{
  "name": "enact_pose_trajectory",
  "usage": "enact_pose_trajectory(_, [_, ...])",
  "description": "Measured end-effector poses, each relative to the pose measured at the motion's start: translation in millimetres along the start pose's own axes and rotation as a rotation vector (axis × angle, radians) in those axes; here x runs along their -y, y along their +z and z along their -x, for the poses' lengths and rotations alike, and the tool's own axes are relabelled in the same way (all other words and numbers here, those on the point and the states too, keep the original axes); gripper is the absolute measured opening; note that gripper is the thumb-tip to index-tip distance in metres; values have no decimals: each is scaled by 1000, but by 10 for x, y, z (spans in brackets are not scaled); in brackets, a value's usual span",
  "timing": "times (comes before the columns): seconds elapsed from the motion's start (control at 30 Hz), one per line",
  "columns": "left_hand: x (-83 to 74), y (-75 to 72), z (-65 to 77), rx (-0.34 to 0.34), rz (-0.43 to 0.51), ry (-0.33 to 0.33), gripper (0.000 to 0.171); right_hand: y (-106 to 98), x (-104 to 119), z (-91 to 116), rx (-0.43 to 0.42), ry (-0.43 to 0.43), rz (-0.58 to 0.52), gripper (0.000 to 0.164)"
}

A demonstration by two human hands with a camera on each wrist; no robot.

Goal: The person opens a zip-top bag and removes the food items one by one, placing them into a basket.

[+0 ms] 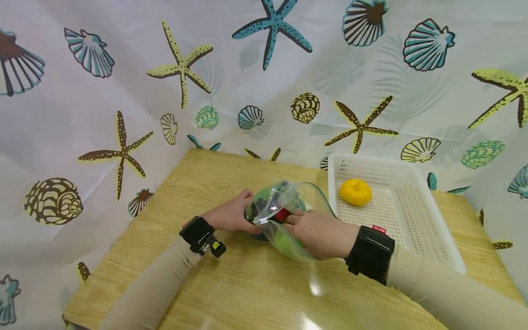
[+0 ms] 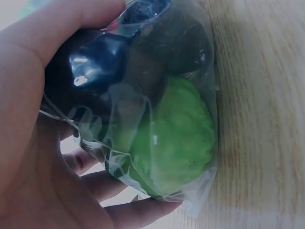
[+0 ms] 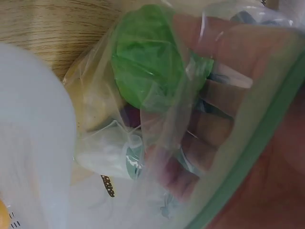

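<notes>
A clear zip bag [image 1: 311, 195] with a green-edged mouth stands on the table, filled with several pieces. My left hand [image 1: 236, 213] grips its side from outside, thumb and fingers curled round it. Through the plastic in the left wrist view show a shiny dark round piece [image 2: 90, 62] and a bumpy green piece [image 2: 176, 143]. My right hand [image 1: 319, 233] reaches through the bag's mouth, its fingers inside, close to a red piece [image 1: 282, 215]. In the right wrist view those fingers look extended beside a smooth green piece [image 3: 147, 57]; plastic blurs their contact.
A white perforated basket [image 1: 433, 215] stands right of the bag, with a yellow pumpkin [image 1: 355, 192] in it. The wooden table [image 1: 231, 293] meets a patterned curtain [image 1: 264, 91] at the back and sides.
</notes>
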State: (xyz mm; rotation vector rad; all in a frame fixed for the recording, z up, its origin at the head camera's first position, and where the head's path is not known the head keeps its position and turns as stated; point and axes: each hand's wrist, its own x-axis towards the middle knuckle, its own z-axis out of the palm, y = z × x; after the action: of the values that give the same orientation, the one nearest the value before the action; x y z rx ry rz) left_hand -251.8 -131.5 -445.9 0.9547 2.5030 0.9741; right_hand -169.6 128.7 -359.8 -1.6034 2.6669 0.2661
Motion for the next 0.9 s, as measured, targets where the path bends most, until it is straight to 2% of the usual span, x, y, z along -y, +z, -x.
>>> enact_pose_trajectory(0.2, [16, 16, -3, 4, 2, 3, 78, 63, 16, -20, -61, 4, 78, 33])
enact_pose_trajectory(0.3, [24, 21, 4, 0, 0, 4, 78, 45, 21, -21, -53, 12, 74, 31])
enact_pose_trajectory(0.5, [34, 17, 24, -2, -1, 3, 74, -140, 13, 24, -15, 59, -61, 35])
enact_pose_trajectory(0.6, [34, 14, 29, -3, 4, 11, 70, -245, 11, 68, -34, 72, -127, 41])
enact_pose_trajectory(0.9, [48, 18, 45, 12, 28, 29, 66, -494, 43, 263, -118, 123, -179, 53])
